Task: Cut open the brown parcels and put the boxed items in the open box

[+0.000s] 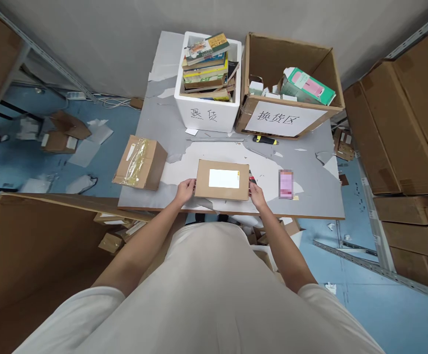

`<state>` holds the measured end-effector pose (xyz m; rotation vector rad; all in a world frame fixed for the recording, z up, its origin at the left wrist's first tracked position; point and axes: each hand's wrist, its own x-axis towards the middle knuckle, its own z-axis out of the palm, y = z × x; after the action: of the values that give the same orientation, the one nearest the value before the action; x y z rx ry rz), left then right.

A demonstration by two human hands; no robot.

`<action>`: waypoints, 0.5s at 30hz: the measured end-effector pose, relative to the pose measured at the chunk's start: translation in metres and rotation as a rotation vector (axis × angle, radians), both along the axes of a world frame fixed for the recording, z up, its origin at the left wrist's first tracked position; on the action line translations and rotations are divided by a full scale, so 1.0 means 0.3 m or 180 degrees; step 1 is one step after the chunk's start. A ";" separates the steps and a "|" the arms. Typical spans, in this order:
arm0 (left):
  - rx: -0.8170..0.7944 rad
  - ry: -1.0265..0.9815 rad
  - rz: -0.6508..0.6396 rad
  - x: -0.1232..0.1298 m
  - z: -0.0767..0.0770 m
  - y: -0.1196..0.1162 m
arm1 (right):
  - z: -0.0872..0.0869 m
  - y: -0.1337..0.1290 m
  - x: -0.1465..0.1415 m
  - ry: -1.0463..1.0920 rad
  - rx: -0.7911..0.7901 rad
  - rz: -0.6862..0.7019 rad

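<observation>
A flat brown cardboard box (203, 179) with a white label (224, 178) lies at the table's front edge, between my two hands. My left hand (186, 190) grips its left end with curled fingers. At the opposite end, my right hand (257, 193) closes on the box's side. By the right fingertips shows a small red-and-black tool (252, 178), perhaps a cutter; the fingers partly hide it, and whether they hold it is unclear. Behind the box lies a black-and-yellow utility knife (265, 140).
A taped carton (140, 162) stands left on the table (310, 196). At the back are a white bin (208, 114) of books and an open carton (288, 120) holding packages. A pixelated pink rectangle (286, 184) lies right. Stacked cartons (402, 128) and a large open carton (44, 255) flank me.
</observation>
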<state>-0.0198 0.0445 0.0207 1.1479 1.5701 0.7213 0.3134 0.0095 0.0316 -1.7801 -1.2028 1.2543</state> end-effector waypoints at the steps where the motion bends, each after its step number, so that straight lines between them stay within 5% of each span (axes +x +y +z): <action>1: -0.0056 -0.0142 0.0001 -0.010 -0.014 -0.020 | -0.006 -0.024 0.002 0.0131 -0.0053 -0.0114; 7: -0.0171 -0.0583 -0.0477 -0.026 -0.049 -0.121 | -0.024 -0.133 -0.030 0.0269 -0.0131 0.0288; 15: 0.0021 -0.0128 -0.0475 -0.023 0.023 -0.113 | 0.044 -0.112 -0.040 0.0068 0.0013 0.0418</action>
<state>-0.0268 0.0106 0.0275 1.2339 1.4329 0.6470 0.3013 -0.0239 0.0449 -1.7038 -1.3272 1.3404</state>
